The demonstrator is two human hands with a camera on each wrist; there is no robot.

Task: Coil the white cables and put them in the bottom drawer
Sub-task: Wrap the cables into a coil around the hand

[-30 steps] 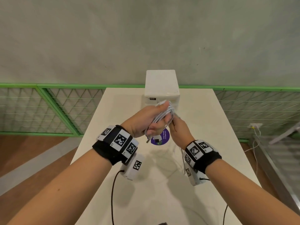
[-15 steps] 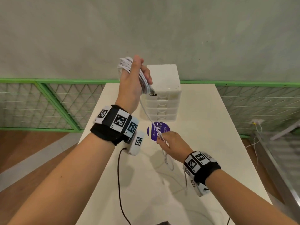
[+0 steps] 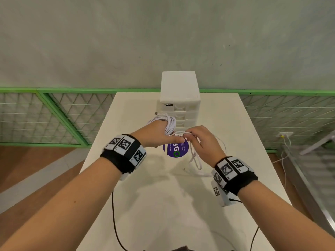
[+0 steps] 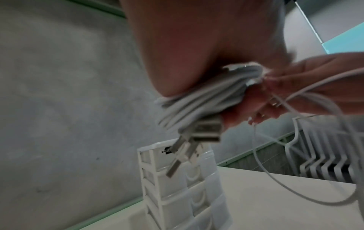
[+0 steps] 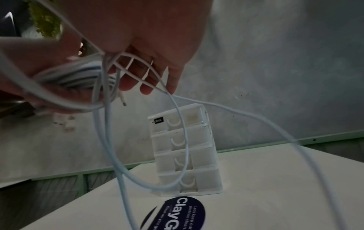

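My left hand (image 3: 159, 133) grips a coiled bundle of white cables (image 3: 169, 124) above the table, in front of the white drawer unit (image 3: 179, 98). USB plugs (image 4: 199, 132) dangle from the bundle (image 4: 197, 102) in the left wrist view. My right hand (image 3: 201, 140) meets the left and pinches loose white cable strands (image 3: 194, 156) that hang in loops down to the table. The right wrist view shows those strands (image 5: 177, 124) passing through the fingers (image 5: 171, 80), with the drawer unit (image 5: 187, 155) behind; all its drawers are closed.
A round purple sticker (image 3: 175, 148) lies on the white table (image 3: 163, 205) under the hands. A green-framed mesh fence (image 3: 54, 113) runs behind the table below a grey wall. Black sensor leads (image 3: 114, 214) trail over the near table.
My left hand has come down from high beside the drawer unit to just above the table. My right hand rose to meet it, bringing a loop of the loose cable.
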